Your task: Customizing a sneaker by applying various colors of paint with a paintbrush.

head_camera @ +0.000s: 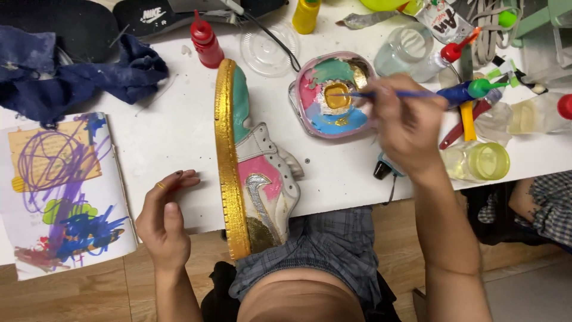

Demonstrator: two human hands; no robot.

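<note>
The left hand (164,223) rested open at the near edge of the desk (179,128), fingers loose, gripping nothing. Just to its right lay a sneaker (253,167) on its side, the sole painted gold. Beyond it, the right hand (405,128) was pinched around a blue paintbrush (387,94), whose tip sat in gold paint on a pink palette (332,95).
</note>
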